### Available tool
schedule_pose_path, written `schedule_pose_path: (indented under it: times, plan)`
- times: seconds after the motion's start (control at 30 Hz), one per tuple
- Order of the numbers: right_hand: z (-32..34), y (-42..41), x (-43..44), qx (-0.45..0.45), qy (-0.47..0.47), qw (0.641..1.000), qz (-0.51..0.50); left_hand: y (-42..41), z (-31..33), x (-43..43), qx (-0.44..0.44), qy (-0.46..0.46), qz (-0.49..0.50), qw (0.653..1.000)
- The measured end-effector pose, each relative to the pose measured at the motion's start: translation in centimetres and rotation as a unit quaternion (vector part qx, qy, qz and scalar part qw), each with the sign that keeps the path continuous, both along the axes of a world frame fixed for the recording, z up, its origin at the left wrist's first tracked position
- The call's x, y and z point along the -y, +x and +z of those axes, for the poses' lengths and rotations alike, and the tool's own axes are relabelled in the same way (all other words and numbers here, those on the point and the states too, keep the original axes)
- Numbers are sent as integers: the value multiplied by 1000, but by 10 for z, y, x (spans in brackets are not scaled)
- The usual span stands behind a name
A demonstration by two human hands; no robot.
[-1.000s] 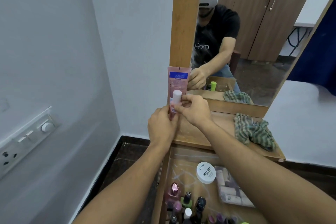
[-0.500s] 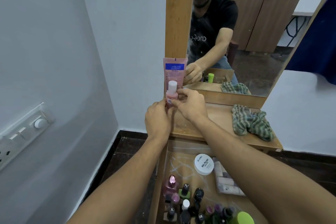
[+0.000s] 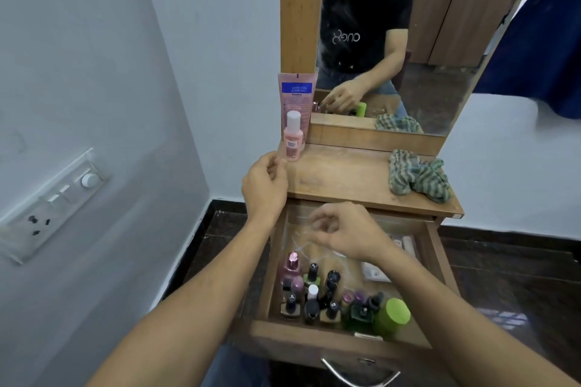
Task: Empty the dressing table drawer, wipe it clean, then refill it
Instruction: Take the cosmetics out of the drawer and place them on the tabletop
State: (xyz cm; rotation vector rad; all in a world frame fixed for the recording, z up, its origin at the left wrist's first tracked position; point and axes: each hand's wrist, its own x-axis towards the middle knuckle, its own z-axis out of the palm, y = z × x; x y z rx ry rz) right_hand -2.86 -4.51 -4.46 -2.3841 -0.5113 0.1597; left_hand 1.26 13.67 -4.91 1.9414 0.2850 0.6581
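Open wooden drawer (image 3: 298,335) holds clustered small nail-polish bottles (image 3: 314,292) and a green-lidded jar (image 3: 393,316); emptying is judged barely begun. Small pink bottle with white cap (image 3: 294,138) stands upright at the wooden counter's (image 3: 339,176) left rear corner, before a pink tube (image 3: 295,94). Left hand (image 3: 265,185) sits just beside it and right hand (image 3: 345,232) hangs over the drawer. The fingers of both are loosely curled and empty. Risk: a careless left-hand brush could topple the bottle off the edge.
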Motion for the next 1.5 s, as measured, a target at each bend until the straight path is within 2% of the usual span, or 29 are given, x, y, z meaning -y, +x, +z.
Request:
schedule_pose_path:
  times: [0.13,0.3,0.57,0.67,0.9,1.03,1.27,1.5]
  plan:
    - [9,-19,-19,-24,-83,993,78,-21,3,-5,-5,-41,30,999]
    - [14,-30,-34,12,-155,981,116,-41,6,-15,-7,-44,28,999]
    - [13,-27,-33,28,-182,975,126,-47,4,-18,-5,-25,-15,1000]
    - [28,-23,-29,62,-188,972,126,-47,0,-18,-1,-24,-22,999]
    - [110,9,-20,159,-132,976,66,-43,-7,-19,-4,-57,-25,998]
    - [144,41,-27,166,-95,981,12,-41,-10,-10,-7,-37,-34,999]
    - [139,86,-60,160,-71,983,-63,-16,-3,2,-37,114,24,992]
    - [116,110,-83,143,-95,981,-85,13,1,8,-55,141,65,986]
